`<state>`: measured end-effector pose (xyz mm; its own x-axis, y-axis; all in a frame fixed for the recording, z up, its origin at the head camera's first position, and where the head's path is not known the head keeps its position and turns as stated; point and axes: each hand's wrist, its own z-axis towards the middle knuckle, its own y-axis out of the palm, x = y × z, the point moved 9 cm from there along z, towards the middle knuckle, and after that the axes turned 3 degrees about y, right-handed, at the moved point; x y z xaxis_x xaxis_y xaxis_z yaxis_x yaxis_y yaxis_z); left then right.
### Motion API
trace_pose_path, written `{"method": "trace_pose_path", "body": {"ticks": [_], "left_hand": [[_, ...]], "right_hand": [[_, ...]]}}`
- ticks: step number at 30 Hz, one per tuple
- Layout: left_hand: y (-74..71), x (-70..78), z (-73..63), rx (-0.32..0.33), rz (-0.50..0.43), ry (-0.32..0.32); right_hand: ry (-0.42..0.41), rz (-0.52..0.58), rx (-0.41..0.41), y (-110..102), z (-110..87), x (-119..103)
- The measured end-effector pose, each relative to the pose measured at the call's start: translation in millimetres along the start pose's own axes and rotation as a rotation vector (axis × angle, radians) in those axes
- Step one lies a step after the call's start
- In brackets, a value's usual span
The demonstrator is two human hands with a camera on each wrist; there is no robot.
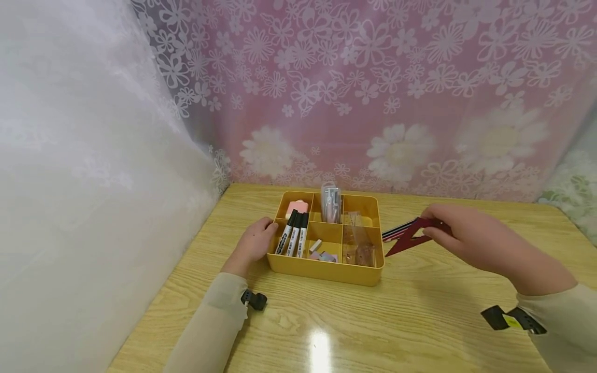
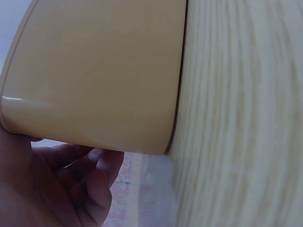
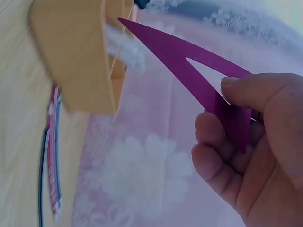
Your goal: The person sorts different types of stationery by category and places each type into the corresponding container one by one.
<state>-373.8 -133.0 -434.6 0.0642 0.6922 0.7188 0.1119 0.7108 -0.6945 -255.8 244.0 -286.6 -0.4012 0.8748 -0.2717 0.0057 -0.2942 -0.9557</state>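
Observation:
A yellow divided organizer box (image 1: 326,270) stands on the table. At its left side my left hand (image 1: 255,239) grips the edge, and the left wrist view shows curled fingers (image 2: 102,184) against the box's corner. Off the box's right side, my right hand (image 1: 450,230) pinches a dark red triangular set square (image 3: 177,59) between thumb and fingers. The set square's tip points at the box's right wall and overlaps it in the right wrist view. Several pencils (image 3: 53,156) lie on the table beside that wall, partly behind the set square in the head view.
Inside the box are black-capped white markers (image 1: 293,235), a pink item (image 1: 297,207), a clear case (image 1: 331,204) standing upright, small erasers (image 1: 324,256) and a transparent ruler (image 1: 358,230). A floral curtain (image 1: 326,103) hangs behind the wooden table (image 1: 373,321); white sheeting (image 1: 93,181) hangs left.

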Motion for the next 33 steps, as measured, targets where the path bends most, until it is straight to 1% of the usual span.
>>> {"method": "trace_pose_path", "body": {"ticks": [5, 7, 11, 13, 15, 18, 20, 27, 33], "left_hand": [[-0.9, 0.4, -0.6, 0.002, -0.003, 0.003], [-0.7, -0.7, -1.0, 0.002, -0.004, -0.003], [-0.1, -2.4, -0.9, 0.0, 0.001, -0.01], [0.2, -2.7, -0.5, -0.001, 0.001, -0.009], [0.9, -3.1, 0.1, 0.0, 0.0, -0.006], [2.0, -3.7, 0.9, -0.002, 0.003, 0.002], [2.7, -3.4, 0.9, -0.003, 0.005, 0.007], [2.3, -2.2, 0.7, -0.001, 0.005, 0.004], [0.3, -2.9, 1.2, 0.005, 0.002, 0.004]], "right_hand": [[-0.054, -0.027, 0.013, 0, 19.8, -26], [-0.07, -0.02, 0.004, 3, 27.8, -35], [-0.097, 0.01, -0.031, 15, 43.5, -47], [-0.104, 0.021, -0.061, 24, 50.2, -50], [-0.117, 0.017, -0.074, 33, 55.9, -52], [-0.122, 0.006, -0.08, 42, 61.5, -52], [-0.119, -0.001, -0.067, 44, 63.6, -51], [-0.1, 0.017, -0.057, 42, 59.5, -39], [-0.09, 0.006, -0.055, 38, 56.2, -24]]}}
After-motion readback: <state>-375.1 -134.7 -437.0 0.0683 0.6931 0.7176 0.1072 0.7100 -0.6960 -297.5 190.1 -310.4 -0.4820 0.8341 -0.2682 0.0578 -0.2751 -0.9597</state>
